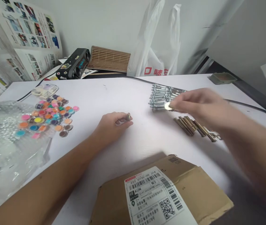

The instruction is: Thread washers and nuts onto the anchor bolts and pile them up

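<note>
My left hand [114, 123] rests on the white table [123, 93], fingers curled round a small metal piece [128, 117] that shows at the fingertips. My right hand [198, 106] reaches over to the right and pinches a silver bolt [166, 106] by its round end, at the near edge of a row of silver bolts [163, 93]. A bundle of brass-coloured sleeves [191, 125] lies just below that hand on the table.
Several coloured round caps [50, 115] are spread at the left beside bubble wrap [6, 140]. A cardboard parcel with a shipping label [158, 193] sits at the near edge. A black cable [245, 104] runs behind the bolts; a white plastic bag [156, 47] and a black device [74, 64] stand at the back.
</note>
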Available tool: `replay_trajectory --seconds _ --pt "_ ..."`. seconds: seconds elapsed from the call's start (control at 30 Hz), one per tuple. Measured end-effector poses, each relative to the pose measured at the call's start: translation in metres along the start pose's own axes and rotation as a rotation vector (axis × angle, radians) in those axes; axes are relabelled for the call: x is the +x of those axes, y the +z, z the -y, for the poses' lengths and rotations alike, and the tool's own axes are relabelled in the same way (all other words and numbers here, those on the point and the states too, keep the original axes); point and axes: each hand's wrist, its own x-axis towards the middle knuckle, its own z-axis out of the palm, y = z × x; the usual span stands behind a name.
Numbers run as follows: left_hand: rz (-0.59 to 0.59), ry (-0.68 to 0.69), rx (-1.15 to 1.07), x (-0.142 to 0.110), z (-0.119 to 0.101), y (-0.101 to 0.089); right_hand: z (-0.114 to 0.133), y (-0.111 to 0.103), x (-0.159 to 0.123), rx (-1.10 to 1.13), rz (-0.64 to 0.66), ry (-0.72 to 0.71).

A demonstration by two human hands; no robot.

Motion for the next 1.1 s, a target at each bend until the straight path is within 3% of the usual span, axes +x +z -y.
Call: replay_trajectory --seconds 0.1,0.17,0.23,0.5,0.8,1.0,1.1 --pt "0.000 -0.002 0.005 0.000 0.000 -0.001 0.030 0.056 0.010 0.240 0.290 -0.098" --pt "-0.007 -0.004 0.003 -0.001 0.001 -0.001 0.036 0.079 0.018 0.277 0.357 -0.093" --pt "-0.005 0.001 -0.003 -0.001 0.002 -0.001 0.035 0.088 0.023 0.282 0.359 -0.086" --pt "-0.025 0.051 0.036 -0.002 0.000 0.002 0.027 0.084 0.021 0.338 0.401 -0.098" --pt "0.007 0.061 0.054 -0.001 -0.004 -0.002 0.017 0.088 0.015 0.431 0.355 -0.087" --pt "-0.008 -0.025 0.113 0.001 0.000 -0.004 0.018 0.096 0.018 0.567 0.322 -0.123" --pt "0.002 -0.051 0.097 0.002 0.000 -0.005 0.019 0.097 0.018 0.673 0.333 -0.072"
